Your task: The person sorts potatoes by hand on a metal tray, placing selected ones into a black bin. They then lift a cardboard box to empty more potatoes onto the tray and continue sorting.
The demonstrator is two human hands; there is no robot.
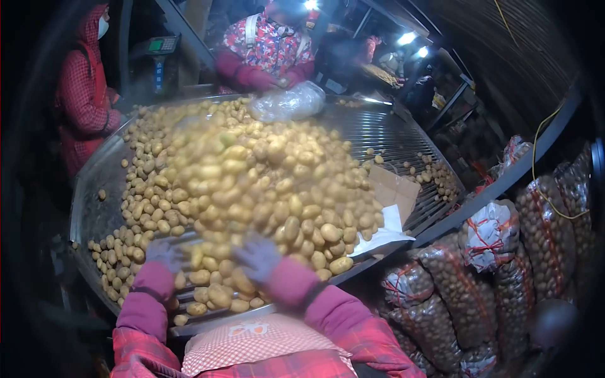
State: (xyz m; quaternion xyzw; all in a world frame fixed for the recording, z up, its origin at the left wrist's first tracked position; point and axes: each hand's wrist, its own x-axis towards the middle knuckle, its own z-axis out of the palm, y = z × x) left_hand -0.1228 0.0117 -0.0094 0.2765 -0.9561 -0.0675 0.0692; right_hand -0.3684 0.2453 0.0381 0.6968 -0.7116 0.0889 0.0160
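Two gloved hands reach into a heap of potatoes on a metal worktop under bright lamps.

The left hand touches the near side of the pile, its grip apart, fingers spread; the right hand blurs against the potatoes — whether its grip is closed, one cannot tell. The raised rim likely stops strays rolling off, and cardboard by the heap may hem it in. Across the worktop, a co-worker handles clear plastic — another person stands left, and filled sacks crowd the right.
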